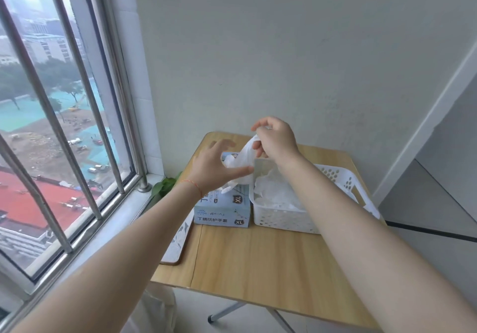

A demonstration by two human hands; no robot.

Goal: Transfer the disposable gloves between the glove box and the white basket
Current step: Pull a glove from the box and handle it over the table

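Note:
A pale blue glove box [222, 210] marked XL stands on the wooden table [258, 263], with the white perforated basket [281, 220] right beside it. Several white gloves [277, 194] lie heaped in the basket. My right hand [276, 139] pinches the top of one white glove [244, 156], which hangs down over the box. My left hand [215, 167] is spread open above the box, thumb and fingers touching the lower part of that hanging glove.
A barred window [64, 126] and its sill run along the left. A flat patterned tray [178, 242] lies at the table's left edge, with a green plant [165, 185] behind it. A white wall backs the table; a folding leg [227, 310] shows below.

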